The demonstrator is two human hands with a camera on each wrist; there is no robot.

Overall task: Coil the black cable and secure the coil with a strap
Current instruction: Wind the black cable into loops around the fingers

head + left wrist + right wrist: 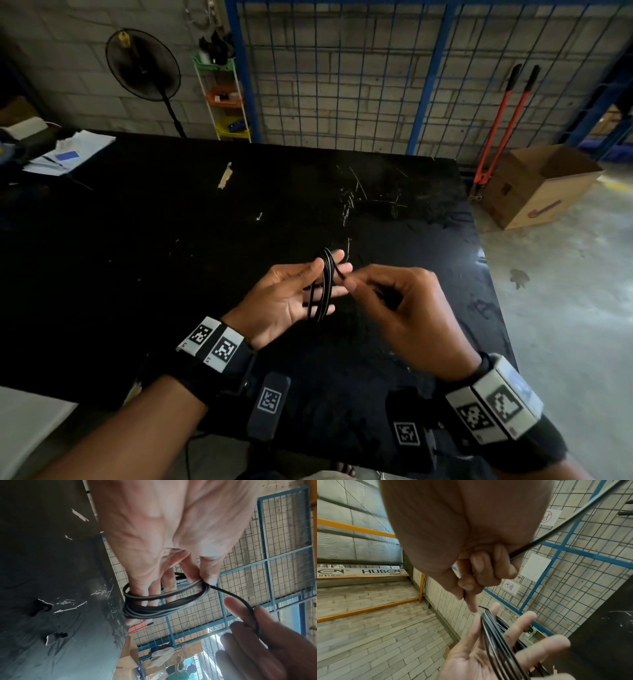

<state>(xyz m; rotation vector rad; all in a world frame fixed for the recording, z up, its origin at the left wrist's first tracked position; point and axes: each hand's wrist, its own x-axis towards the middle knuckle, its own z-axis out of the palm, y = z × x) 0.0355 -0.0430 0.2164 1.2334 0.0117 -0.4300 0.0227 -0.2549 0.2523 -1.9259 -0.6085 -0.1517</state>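
Above the black table [171, 240], my left hand [287, 301] is held palm up. The black cable [323, 287] is wound in several loops around its straight fingers. In the left wrist view the thumb pins the coil [164, 601] against the forefinger. A free strand [240, 599] leads from the coil to my right hand [394, 298], which pinches it between thumb and forefinger just right of the coil. In the right wrist view the strand [573, 517] runs on past the curled fingers [488, 568] toward the upper right. I see no strap.
A scrap of tape [225, 175] lies on the far part of the table, and papers [68, 152] sit at its far left corner. Right of the table, a cardboard box [534, 185] and red bolt cutters [496, 126] stand on the floor. A blue wire fence [342, 68] and a fan [144, 65] stand behind.
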